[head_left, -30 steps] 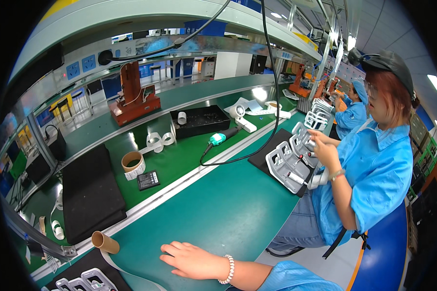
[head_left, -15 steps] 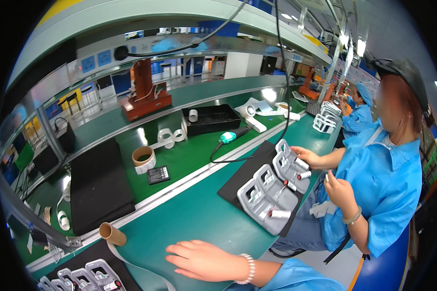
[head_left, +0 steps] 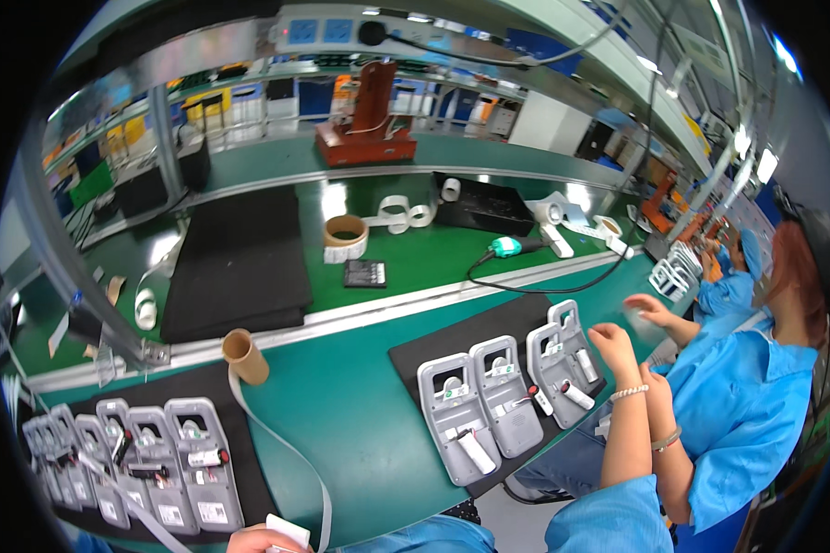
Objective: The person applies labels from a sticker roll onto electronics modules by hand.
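At the lower edge my left hand [head_left: 260,540] is partly cut off, its fingers closed on a small white flat piece [head_left: 289,531]. My right hand [head_left: 612,345], with a beaded bracelet at the wrist, reaches far right, just beyond several grey plastic housings [head_left: 456,415] on a black mat [head_left: 404,355]. Its fingers are loosely bent and apart, with nothing visible in them. White cylinders with red ends [head_left: 576,396] lie in or on these housings. Several more grey housings [head_left: 214,498] stand in a row at the lower left, a pale strip [head_left: 286,447] lying between them and the right mat.
A cardboard tube [head_left: 246,358] stands on the green table [head_left: 341,369]. Behind the metal rail lie a tape roll [head_left: 345,238], a black battery-like block [head_left: 365,274], a black folded sheet [head_left: 240,267] and a teal-and-black corded tool [head_left: 507,246]. A co-worker [head_left: 747,387] sits close at right, both hands near mine.
My right hand has swung from the table's middle to the far right, beside the co-worker's hands. My left hand with the white piece has come into view. The whole view has turned left.
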A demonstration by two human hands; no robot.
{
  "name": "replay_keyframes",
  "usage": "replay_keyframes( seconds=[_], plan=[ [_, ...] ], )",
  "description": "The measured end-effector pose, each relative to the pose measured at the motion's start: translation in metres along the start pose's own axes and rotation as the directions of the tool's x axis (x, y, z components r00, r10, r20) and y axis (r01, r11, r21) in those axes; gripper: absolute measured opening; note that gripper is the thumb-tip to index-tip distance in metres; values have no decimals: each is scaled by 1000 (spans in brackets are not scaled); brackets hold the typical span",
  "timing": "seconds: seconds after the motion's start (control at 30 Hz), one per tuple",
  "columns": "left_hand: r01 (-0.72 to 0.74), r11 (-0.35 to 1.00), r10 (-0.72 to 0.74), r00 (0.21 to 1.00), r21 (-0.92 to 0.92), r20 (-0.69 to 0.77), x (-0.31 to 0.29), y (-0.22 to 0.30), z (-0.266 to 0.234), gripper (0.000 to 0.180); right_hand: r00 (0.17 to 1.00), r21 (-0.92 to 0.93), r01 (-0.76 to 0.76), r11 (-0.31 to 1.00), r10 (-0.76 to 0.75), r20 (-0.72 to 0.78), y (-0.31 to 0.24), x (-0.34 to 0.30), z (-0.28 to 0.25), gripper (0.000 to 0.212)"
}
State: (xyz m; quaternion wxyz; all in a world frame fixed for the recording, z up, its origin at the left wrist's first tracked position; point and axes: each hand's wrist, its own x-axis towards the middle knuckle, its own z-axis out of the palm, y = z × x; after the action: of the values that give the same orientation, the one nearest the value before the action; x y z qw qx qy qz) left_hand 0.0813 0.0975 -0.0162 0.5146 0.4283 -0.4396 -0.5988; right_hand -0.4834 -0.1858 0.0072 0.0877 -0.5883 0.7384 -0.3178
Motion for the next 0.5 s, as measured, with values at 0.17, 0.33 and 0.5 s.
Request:
replay_keyframes(
  seconds=[0.17,0.33,0.5],
  plan=[
    [-59,986,32,986,159,166,-5,32,17,10,975,307,-154,939,96,199,40,-3,29,36],
    [-78,963,57,994,259,88,-20,47,27,10,984,436,-173,883,137,113,40,-36,35,24],
    [-146,943,156,988,299,-12,-11,31,26,14,987,521,-155,839,110,116,-7,-94,76,22]
  ],
)
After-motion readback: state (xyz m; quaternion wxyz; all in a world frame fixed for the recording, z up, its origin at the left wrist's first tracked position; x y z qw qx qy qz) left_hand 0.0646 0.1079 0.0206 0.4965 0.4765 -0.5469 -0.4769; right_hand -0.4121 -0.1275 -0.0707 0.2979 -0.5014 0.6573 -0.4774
